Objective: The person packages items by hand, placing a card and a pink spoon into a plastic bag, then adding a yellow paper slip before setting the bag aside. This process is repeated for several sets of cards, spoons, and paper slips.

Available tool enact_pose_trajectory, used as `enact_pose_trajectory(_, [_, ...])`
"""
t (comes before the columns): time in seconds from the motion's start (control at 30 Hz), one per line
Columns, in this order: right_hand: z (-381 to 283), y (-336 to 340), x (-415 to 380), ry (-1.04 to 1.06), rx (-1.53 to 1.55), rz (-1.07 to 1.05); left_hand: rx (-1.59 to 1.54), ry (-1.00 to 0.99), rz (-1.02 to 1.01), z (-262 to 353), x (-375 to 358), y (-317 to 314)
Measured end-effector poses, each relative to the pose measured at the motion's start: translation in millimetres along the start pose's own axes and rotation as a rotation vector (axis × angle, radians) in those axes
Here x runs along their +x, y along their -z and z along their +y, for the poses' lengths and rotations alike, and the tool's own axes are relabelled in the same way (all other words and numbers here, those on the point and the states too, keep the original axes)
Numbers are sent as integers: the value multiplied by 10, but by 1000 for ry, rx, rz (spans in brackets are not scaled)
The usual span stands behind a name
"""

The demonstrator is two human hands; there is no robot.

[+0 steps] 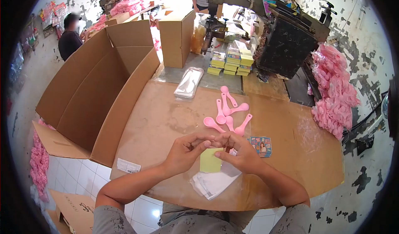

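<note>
Nearest the person's body, a loose pile of clear plastic sleeves (210, 185) lies by the near edge of the desk (166, 187). Just above it in view, a yellow-green card (210, 162) sits between the two hands, on the body side of their fingertips; its longer side seems to run away from the body, though its far end is partly covered. The right hand (240, 151) is the nearer, its thumb pressed on the card's face and its fingers curled behind. The left hand (185, 151) comes in from the other side, thumb and fingertips bunched together almost against the right's; whether they grip the card or a film edge, I cannot tell. Just beside the right hand lie printed cards (261, 147). Beyond the fingertips, pink measuring spoons (226, 109) spread loosely, with a pack of clear bags (189, 83) farther off to the left. Stacks of card packs (232, 60) stand behind, near a black machine (286, 45), while a big open carton (118, 105) flanks the left side.
</note>
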State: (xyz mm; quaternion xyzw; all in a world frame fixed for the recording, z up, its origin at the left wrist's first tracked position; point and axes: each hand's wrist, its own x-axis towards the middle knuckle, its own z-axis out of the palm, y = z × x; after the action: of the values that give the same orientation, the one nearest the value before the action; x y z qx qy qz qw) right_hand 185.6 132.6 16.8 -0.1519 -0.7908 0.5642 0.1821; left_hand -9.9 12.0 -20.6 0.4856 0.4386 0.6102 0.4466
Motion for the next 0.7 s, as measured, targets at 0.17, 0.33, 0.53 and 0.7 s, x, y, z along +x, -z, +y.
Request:
enact_pose_trajectory(0.17, [229, 79, 3, -95, 183, 15, -18, 91, 53, 101, 3, -17])
enact_pose_trajectory(0.33, [334, 111, -2, -93, 263, 52, -77, 219, 45, 25, 51, 10])
enact_pose_trajectory(0.53, [246, 148, 12, -131, 318, 64, -26, 201, 30, -15, 34, -16])
enact_pose_trajectory(0.7, [252, 208, 16, -200, 312, 73, 34, 196, 4, -55, 26, 2])
